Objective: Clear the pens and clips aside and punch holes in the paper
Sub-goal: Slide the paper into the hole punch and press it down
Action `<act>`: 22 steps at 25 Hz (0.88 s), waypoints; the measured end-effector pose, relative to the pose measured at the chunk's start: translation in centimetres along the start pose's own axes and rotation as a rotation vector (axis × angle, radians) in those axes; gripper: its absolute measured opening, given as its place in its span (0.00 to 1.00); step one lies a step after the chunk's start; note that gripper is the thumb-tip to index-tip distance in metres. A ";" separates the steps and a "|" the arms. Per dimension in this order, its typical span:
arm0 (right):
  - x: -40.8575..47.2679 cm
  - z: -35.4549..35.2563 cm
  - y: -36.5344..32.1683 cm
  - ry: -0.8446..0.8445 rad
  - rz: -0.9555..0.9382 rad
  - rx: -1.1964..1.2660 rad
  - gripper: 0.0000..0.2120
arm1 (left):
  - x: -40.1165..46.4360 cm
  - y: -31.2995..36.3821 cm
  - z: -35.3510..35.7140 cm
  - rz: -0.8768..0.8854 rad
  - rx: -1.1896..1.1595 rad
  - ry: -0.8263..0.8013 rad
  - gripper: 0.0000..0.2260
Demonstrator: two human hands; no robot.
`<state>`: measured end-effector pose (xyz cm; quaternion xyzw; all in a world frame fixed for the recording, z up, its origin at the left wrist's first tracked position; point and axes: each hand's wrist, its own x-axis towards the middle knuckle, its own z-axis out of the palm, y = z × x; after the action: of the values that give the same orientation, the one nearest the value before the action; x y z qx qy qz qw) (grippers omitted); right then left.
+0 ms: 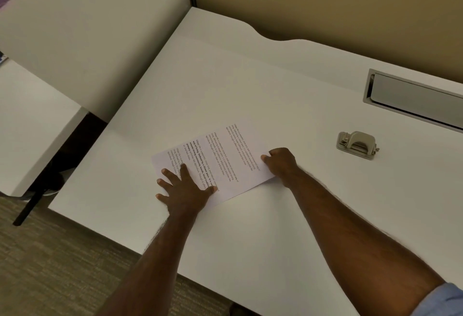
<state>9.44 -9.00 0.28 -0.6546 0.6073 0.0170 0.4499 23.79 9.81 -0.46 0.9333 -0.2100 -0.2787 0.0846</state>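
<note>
Head view: the paper (220, 163) lies flat mid-desk (275, 90); my left hand (184, 185) presses it, fingers spread, my right hand (281, 161) pinches its edge. Thin, floppy, likely slippery: best gripped by edges.

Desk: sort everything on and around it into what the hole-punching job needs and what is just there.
For the job:
- printed paper
- metal hole punch
- left hand, flat on the paper
- right hand, at the paper's edge

Just there:
- cable tray lid
- divider panel
- neighbouring desk
</note>
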 end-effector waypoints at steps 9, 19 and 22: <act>-1.1 -1.2 4.1 -0.080 0.118 0.420 0.08 | 0.7 -2.9 -2.7 -0.246 -0.629 0.359 0.34; -5.7 -5.7 13.4 -0.028 0.334 0.756 0.05 | -2.2 0.3 0.4 -0.098 -0.601 -0.073 0.19; -6.2 -7.0 15.5 -0.005 0.370 0.813 0.06 | -2.8 2.1 1.4 -0.082 -0.519 -0.045 0.21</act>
<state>-8.40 -6.22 -0.89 -0.3048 0.6706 -0.1413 0.6614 20.15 9.13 0.31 0.8817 -0.0955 -0.3470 0.3050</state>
